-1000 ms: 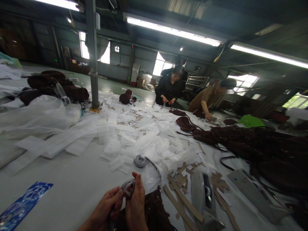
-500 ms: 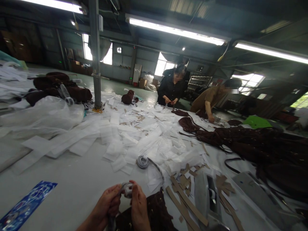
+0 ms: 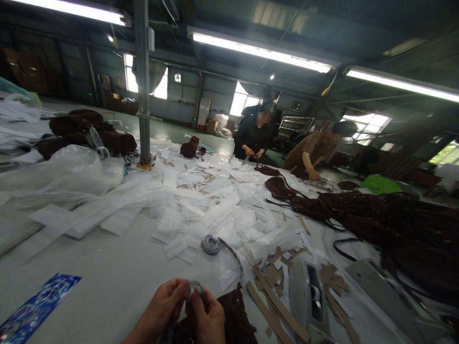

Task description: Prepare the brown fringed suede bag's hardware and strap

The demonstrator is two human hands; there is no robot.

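Observation:
Low in the centre, my left hand (image 3: 165, 302) and my right hand (image 3: 208, 316) meet around a rolled grey strap (image 3: 195, 288). Fingers of both hands are closed on the roll, and one length of strap hangs down beneath my left hand. Under and beside my right hand lies a dark brown fabric piece (image 3: 237, 313) that looks like a bag, with small metal fittings. Its lower part is cut off by the frame edge. Beyond my hands rests another coiled grey strap (image 3: 211, 244), whose tail runs right and down toward the brown fabric.
White paper sheets (image 3: 179, 200) cover the table's middle. Tan card strips (image 3: 276, 306) and a grey tape dispenser (image 3: 304, 296) lie right. Brown bags (image 3: 358, 215) are heaped farther right. A blue patterned packet (image 3: 39, 306) lies left. A post (image 3: 142, 95) stands behind; two people work across the table.
My hands have drawn closer together, and the grey strap between them is now a tighter roll. My right thumb has come over its front.

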